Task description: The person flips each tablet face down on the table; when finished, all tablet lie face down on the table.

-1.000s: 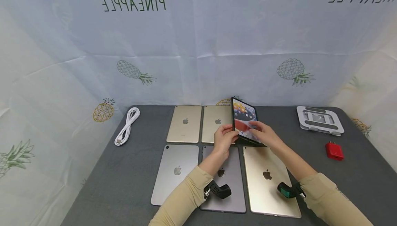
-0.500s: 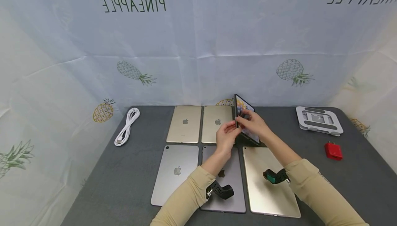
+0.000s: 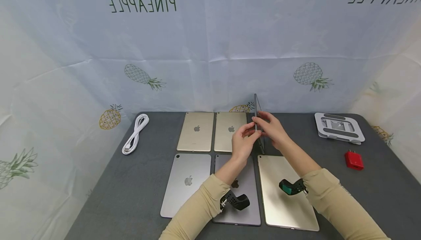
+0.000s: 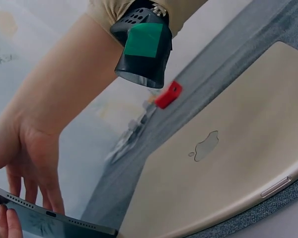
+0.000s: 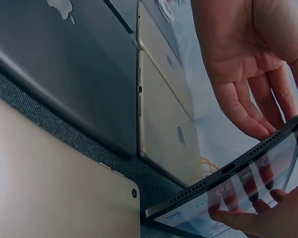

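A dark-edged tablet [image 3: 256, 104] stands nearly edge-on in the head view, behind the front row. Its lit screen, seen in the right wrist view, faces right; the edge with the port and speaker holes [image 5: 228, 168] faces me. My left hand [image 3: 243, 142] pinches that near edge from the left, low down. From the right, my right hand [image 3: 272, 130] pinches it slightly higher, thumb on the near edge. In the left wrist view, the right hand's fingers [image 4: 42, 163] hang behind the tablet, partly hidden by it.
Two gold tablets [image 3: 195, 137] [image 3: 227, 137] lie face down behind a silver tablet [image 3: 184, 196], a grey tablet [image 3: 253, 188] and a larger gold tablet [image 3: 274, 199]. A coiled white cable [image 3: 133, 135] lies left; a folding stand [image 3: 340, 128] and red charger [image 3: 354, 160] lie right.
The tablet has turned from showing its screen to nearly edge-on, and stands more upright. My right hand has moved from the screen's lower right up and left to the near edge.
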A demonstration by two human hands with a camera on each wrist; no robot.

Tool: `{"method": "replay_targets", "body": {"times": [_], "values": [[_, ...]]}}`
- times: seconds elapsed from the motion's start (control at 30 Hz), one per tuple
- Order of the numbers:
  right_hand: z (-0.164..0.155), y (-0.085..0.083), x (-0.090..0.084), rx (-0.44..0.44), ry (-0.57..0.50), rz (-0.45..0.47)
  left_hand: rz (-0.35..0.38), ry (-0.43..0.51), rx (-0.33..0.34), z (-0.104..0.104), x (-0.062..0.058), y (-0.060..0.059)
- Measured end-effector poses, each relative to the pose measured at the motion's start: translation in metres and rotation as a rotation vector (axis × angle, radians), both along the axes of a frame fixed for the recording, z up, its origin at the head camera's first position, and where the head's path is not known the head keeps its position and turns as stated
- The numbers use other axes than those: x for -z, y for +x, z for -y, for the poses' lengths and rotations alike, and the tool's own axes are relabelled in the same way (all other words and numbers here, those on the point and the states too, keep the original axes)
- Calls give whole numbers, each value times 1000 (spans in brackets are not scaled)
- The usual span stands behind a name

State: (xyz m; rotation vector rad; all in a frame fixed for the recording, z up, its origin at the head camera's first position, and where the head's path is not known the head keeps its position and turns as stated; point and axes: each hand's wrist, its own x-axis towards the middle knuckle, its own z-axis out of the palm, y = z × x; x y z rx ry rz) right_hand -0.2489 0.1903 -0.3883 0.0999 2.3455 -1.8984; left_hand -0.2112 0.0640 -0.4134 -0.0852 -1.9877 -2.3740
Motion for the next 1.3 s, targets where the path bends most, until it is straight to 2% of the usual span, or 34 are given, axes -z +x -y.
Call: {"method": "replay_targets", "body": {"times": [0.3,0.63,0.8,1.07,1.3], "values": [[-7,2,0,15,-36,24,-2,25,60,-3,2,3],[-20,6,3,-10,-101,17,79,15,127,-8,7,6],[-25,8,2,-2,-138,15,97,-31,163,-8,9,6],[-38,14,2,-4,-178,-7,111,-143,273,-6,13,8],[-45,18,4,9,-189,-34,126,-242,303,-7,19,7]]}}
